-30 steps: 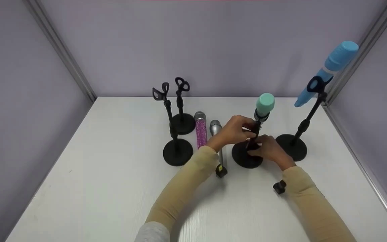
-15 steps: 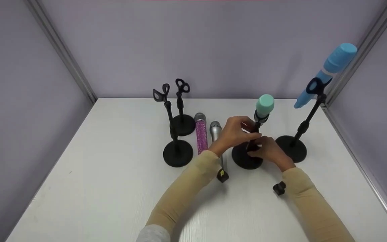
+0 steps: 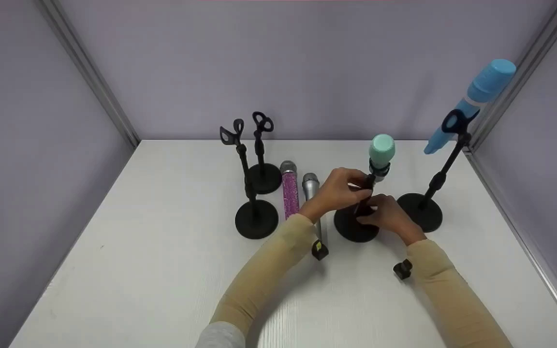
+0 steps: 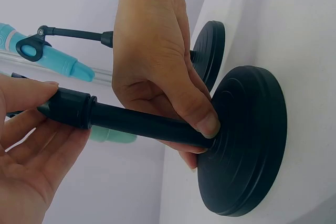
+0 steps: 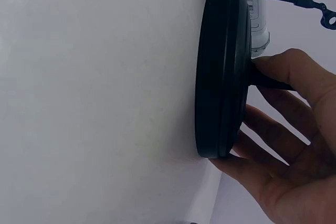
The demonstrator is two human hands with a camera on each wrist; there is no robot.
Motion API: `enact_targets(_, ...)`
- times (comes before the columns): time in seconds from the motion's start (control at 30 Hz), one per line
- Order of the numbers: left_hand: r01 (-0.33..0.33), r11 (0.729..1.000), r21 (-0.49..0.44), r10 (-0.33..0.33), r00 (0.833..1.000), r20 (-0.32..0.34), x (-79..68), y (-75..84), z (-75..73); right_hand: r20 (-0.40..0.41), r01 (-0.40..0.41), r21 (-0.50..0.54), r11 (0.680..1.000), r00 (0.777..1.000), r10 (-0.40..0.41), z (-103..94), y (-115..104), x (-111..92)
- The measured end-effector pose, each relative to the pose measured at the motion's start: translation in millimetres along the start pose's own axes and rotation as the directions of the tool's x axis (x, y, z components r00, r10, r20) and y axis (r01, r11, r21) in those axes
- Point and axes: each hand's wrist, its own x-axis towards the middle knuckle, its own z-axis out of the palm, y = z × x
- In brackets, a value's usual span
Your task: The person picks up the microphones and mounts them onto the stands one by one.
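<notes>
A mint-green microphone (image 3: 382, 149) sits tilted in the clip of a black desk stand (image 3: 348, 227). My left hand (image 3: 339, 189) pinches the collar (image 4: 68, 107) on the stand's pole, thumb on one side and fingers on the other. Lower down, my right hand (image 3: 388, 216) grips the pole (image 4: 136, 124) just over the round base (image 5: 223, 72), its thumb pressed along the pole. One right finger reaches the base's rim in the right wrist view. The base stands flat on the white table (image 3: 153, 270).
Right of my hands, a blue microphone (image 3: 486, 87) leans in another stand (image 3: 421, 212). To the left are two stands with bare clips, one in front (image 3: 256, 220) and one behind (image 3: 265, 179). A glittery pink microphone (image 3: 290, 193) and a silver one (image 3: 310, 186) lie beside my left forearm.
The clip with the mint-green microphone has turned slightly to the right on its pole. My left fingers have shifted a little at the collar; my right hand stays at the base.
</notes>
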Motion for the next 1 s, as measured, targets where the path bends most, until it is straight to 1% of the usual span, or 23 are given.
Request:
enact_targets(0.13, 0.01, 1.0, -0.023, -0.01, 1.0, 0.012, -0.1, -0.4, -0.2, -0.009, 0.024, 0.003, 1.0, 1.0, -0.024, 0.0, -0.6, -0.1)
enact_targets(0.23, 0.014, 1.0, -0.015, -0.013, 1.0, 0.009, -0.1, -0.5, -0.3, -0.012, 0.038, 0.003, 0.999, 0.999, -0.038, 0.0, -1.1, 0.5)
enact_targets(0.33, 0.006, 1.0, -0.016, -0.006, 1.0, 0.007, 0.1, -0.7, -0.5, -0.01, 0.036, 0.002, 0.999, 0.999, -0.036, 0.3, -0.6, 1.5)
enact_targets(0.43, -0.002, 1.0, 0.01, 0.002, 1.0, 0.0, 0.8, -2.6, 0.3, 0.001, 0.028, -0.002, 1.0, 1.0, -0.028, -0.1, 0.7, 1.7)
enact_targets(0.6, 0.01, 0.997, 0.081, -0.006, 0.999, -0.051, 0.7, -5.2, 2.4, 0.011, 0.02, -0.006, 1.0, 1.0, -0.02, -1.3, 1.1, 1.4)
enact_targets(0.7, 0.007, 0.995, 0.095, -0.001, 0.998, -0.066, 0.6, -5.1, 2.5, 0.005, 0.026, -0.008, 1.0, 1.0, -0.026, -0.7, 0.7, 1.8)
enact_targets(0.87, -0.012, 0.993, 0.119, 0.016, 0.999, -0.037, 1.2, -3.8, 2.4, 0.006, 0.011, -0.015, 1.0, 1.0, -0.01, 0.6, 1.0, 1.8)
enact_targets(1.0, -0.021, 0.994, 0.111, 0.024, 0.999, -0.021, 1.1, -1.9, 2.6, 0.001, 0.003, -0.008, 1.0, 1.0, -0.003, 0.3, 2.6, 1.9)
